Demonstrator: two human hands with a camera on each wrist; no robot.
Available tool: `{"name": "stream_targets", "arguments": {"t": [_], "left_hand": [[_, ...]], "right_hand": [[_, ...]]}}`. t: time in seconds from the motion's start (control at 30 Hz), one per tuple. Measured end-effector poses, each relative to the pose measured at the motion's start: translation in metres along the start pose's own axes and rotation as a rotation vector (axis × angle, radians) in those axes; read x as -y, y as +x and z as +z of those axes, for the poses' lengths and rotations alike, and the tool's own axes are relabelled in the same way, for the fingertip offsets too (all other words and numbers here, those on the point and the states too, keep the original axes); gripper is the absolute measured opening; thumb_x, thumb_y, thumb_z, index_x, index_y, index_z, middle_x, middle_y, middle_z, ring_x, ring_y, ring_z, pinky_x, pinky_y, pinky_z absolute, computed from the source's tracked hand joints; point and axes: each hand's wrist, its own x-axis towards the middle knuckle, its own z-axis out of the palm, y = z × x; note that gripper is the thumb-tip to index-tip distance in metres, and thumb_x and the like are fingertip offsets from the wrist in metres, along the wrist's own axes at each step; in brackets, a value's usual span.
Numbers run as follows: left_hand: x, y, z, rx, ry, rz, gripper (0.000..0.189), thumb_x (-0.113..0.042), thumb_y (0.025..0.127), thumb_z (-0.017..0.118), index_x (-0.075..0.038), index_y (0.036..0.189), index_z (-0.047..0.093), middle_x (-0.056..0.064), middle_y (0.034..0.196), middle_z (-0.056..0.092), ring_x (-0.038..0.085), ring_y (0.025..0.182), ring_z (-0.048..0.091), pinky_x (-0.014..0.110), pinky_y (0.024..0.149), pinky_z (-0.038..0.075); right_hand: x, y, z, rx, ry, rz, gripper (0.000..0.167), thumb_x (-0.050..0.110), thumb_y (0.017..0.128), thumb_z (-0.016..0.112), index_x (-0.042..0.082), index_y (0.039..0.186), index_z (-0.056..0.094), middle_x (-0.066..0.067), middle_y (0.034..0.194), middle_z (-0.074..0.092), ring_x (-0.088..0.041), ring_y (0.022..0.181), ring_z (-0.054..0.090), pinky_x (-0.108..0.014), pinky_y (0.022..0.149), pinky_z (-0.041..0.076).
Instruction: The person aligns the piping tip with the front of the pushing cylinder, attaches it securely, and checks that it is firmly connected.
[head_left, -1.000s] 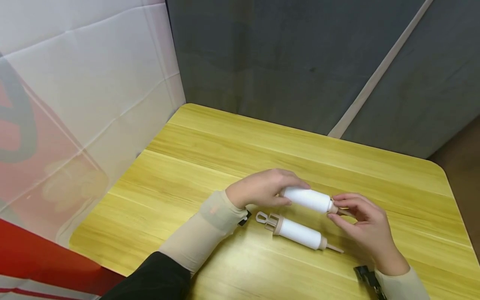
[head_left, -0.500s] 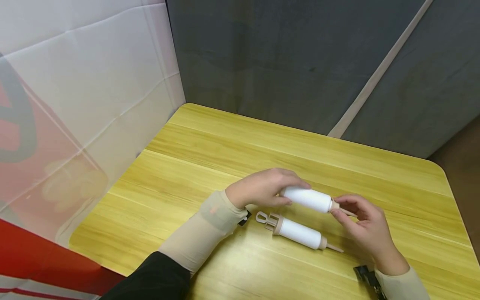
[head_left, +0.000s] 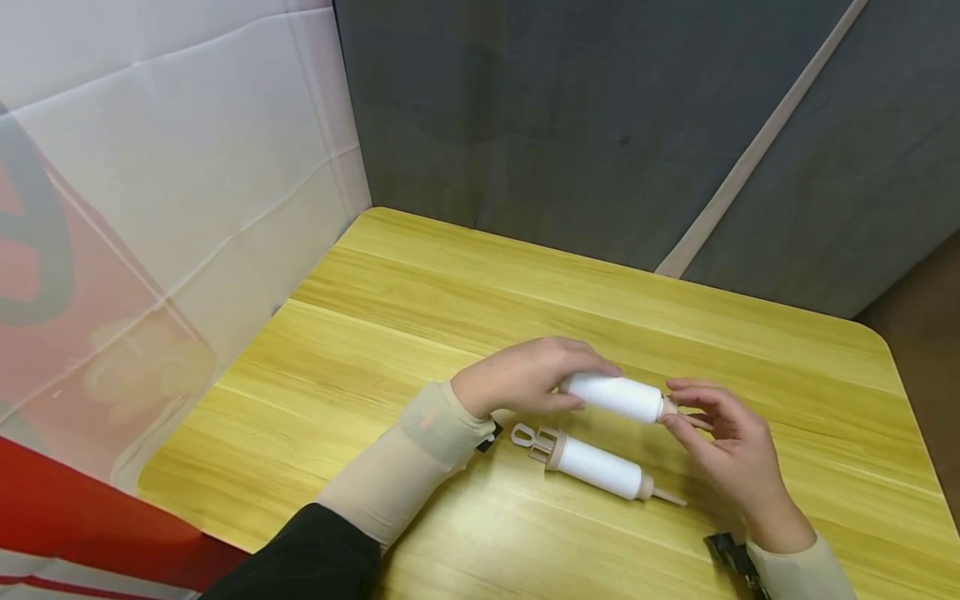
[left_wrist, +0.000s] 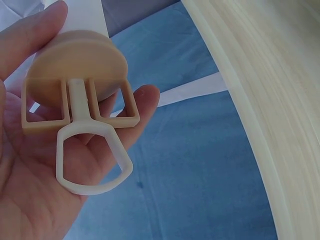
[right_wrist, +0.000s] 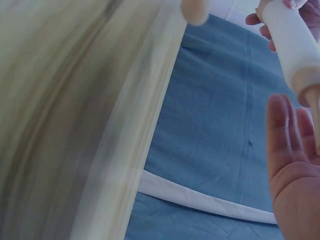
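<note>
My left hand grips a syringe round its white barrel, above the table. In the left wrist view its tan flange has two square finger loops, and a white pull ring sticks out between them. At the nozzle end my right hand holds its thumb near the tan collar. The right fingers are fairly straight, with a small gap to the collar in the right wrist view; that thumb is hidden there. A second, matching syringe lies on the table just in front.
Both syringes are over the right half of a yellow wood-grain table. A dark grey curtain with a pale strip hangs behind the table. On the left stands a white printed cloth. Each wrist wears a black mount.
My right fingers have loosened from the collar and spread, with the index finger dropping and then lifting again. The left hand and both syringes have hardly moved.
</note>
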Motion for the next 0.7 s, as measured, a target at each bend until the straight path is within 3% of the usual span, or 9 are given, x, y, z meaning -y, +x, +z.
{"name": "stream_targets", "arguments": {"t": [0.1,0.27,0.7], "left_hand": [[-0.0007,0.0005,-0.0003,0.003,0.002,-0.004,0.049,-0.009,0.096,0.08,-0.008,0.144,0.066,0.006,0.139,0.069,0.018,0.123,0.065,0.026,0.105,0.048],[-0.0009,0.0003,-0.0011,0.003,0.0,-0.012,0.049,-0.009,0.096,0.08,-0.008,0.144,0.067,0.007,0.139,0.069,0.019,0.123,0.065,0.027,0.105,0.048],[-0.0016,0.0006,-0.0012,-0.002,0.004,-0.002,0.048,-0.008,0.096,0.079,-0.008,0.142,0.067,0.007,0.137,0.069,0.018,0.121,0.065,0.026,0.105,0.048]], "right_hand": [[-0.0006,0.0005,0.0,0.006,0.111,-0.04,0.031,-0.031,0.077,0.075,-0.017,0.104,0.072,-0.027,0.118,0.069,-0.022,0.112,0.07,-0.024,0.087,0.059],[-0.0039,0.0014,-0.001,0.059,0.165,-0.1,0.04,-0.034,0.068,0.079,-0.019,0.104,0.07,-0.033,0.117,0.066,-0.024,0.11,0.07,-0.026,0.085,0.06],[-0.0059,-0.0006,-0.0026,0.056,0.047,-0.034,0.045,-0.034,0.073,0.076,-0.019,0.114,0.067,-0.021,0.115,0.072,-0.016,0.105,0.073,-0.026,0.087,0.06]]}}
